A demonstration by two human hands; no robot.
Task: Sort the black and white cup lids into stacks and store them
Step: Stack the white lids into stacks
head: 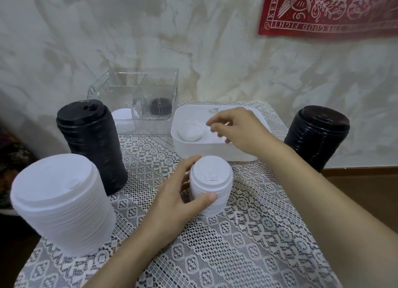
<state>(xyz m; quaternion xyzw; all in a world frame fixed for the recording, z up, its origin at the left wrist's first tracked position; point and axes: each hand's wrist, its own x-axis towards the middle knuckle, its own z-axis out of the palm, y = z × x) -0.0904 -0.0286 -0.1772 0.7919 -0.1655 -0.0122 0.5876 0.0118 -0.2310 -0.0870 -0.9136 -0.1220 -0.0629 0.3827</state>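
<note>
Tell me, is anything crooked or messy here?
The tall black stack at the left looks uneven: its side pinches in partway down. The big white stack in front of it seems to lean left, though the wide lens may exaggerate that. Nothing looks spilled or broken.

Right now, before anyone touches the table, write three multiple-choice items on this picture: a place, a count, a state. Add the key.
1. Where does the short white stack stand? A inside the white tub; B on the lace cloth, before the tub; C on the floor.
2. How many tall black stacks stand on the cloth? A one; B four; C two.
3. What is the left hand doing? A gripping the short white stack; B lying flat; C holding a black lid.
Key: 1B, cloth shows around its base; 2C, one left, one right; 3A, thumb and fingers curl round it.
</note>
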